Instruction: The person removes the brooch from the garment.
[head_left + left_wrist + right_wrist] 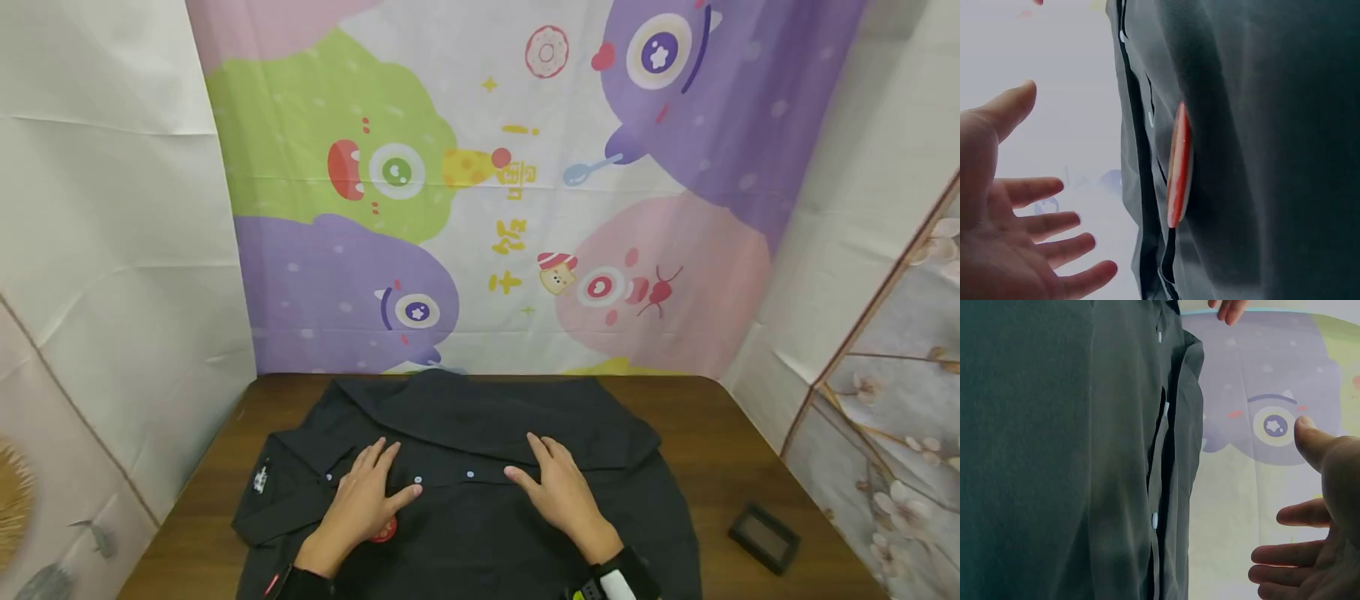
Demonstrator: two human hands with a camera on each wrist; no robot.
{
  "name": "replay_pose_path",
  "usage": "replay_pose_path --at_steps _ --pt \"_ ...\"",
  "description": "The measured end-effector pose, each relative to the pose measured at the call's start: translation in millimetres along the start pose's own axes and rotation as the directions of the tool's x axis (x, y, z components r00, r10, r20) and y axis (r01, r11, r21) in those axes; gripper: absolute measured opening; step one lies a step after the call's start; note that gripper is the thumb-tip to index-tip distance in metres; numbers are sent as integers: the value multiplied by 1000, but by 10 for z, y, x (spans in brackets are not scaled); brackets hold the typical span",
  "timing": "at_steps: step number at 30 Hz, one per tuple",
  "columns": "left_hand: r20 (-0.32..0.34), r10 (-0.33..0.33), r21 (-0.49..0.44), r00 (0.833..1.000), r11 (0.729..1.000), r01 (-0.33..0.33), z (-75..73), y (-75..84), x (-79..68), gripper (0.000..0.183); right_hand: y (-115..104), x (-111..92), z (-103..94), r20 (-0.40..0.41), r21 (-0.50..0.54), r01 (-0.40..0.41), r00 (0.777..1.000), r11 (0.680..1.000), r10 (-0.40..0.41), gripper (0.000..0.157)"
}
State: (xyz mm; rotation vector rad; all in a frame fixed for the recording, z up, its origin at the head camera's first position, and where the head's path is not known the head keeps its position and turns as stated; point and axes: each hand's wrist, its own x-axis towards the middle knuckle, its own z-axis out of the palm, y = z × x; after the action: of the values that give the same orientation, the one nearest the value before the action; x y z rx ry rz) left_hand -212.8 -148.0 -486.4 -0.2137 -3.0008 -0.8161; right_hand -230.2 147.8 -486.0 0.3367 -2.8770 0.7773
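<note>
The left grip [358, 497] and right grip [562, 492] are spread and empty, seemingly just above the dark shirt [465, 537], which lies beneath both, laid out across the surface [727, 450], presumably so its buttons [470, 474] sit within reach.

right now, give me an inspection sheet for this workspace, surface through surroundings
Surface: brown table, largely covered.
Job's things: dark garment, spread out with folds, pale buttons showing; red disc on it.
Clutter: small black box-like object, on the table's right side.
Hands: left hand and right hand both hover above the garment, holding nothing.
Cables: nothing seen.
Surroundings: cartoon-printed backdrop behind, pale sheets at both sides.
</note>
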Motion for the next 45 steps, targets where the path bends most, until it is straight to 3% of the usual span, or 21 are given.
replay_pose_path --at_steps 10,24,37,45 --pt "-10 6 -4 1000 1000 -6 7 -25 -11 79 -55 -10 39 47 -1 -18 999 1000 18 71" --pt "-63 35 -23 997 999 -37 30 -38 -33 76 -106 -30 109 13 53 24 1000 998 -25 65" --pt "-19 25 -10 1000 1000 -25 56 -90 -58 77 -159 -63 178 32 67 33 999 997 -35 62" --pt "-27 41 -20 999 999 -42 14 -96 -26 77 -202 -16 166 33 74 45 998 996 -48 63"
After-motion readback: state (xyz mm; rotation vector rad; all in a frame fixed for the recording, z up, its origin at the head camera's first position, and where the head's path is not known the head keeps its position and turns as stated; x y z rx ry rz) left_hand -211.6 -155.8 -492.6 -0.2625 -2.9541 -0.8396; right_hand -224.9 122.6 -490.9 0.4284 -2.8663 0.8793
